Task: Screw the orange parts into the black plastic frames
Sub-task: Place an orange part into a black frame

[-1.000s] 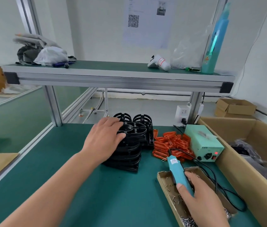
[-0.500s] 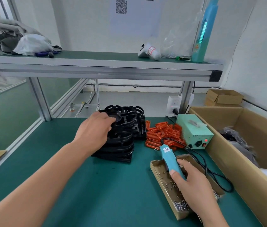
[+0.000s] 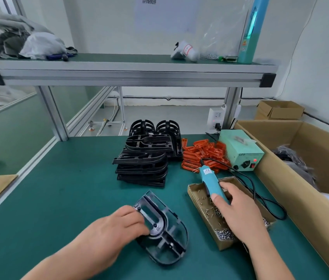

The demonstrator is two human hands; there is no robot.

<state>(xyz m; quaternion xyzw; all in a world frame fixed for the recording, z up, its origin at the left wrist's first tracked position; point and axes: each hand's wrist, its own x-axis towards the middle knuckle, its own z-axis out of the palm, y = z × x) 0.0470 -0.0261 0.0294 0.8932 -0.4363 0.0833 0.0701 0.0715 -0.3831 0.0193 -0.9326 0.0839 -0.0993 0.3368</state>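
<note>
One black plastic frame (image 3: 166, 237) lies on the green mat near me, and my left hand (image 3: 115, 229) grips its left edge with curled fingers. A stack of black frames (image 3: 143, 158) stands in the middle of the table. To its right lies a pile of orange parts (image 3: 204, 156). My right hand (image 3: 238, 213) holds a teal electric screwdriver (image 3: 212, 181) over a cardboard tray of screws (image 3: 198, 190). The screwdriver's tip is hidden.
A pale green power supply (image 3: 240, 150) sits behind the orange pile, its black cable (image 3: 260, 197) looping past the tray. A large open cardboard box (image 3: 292, 178) borders the right side. An aluminium shelf (image 3: 127, 75) spans overhead.
My left hand has taken one frame off the stack and brought it down to the mat in front of me. My right hand stays on the screwdriver over the tray.
</note>
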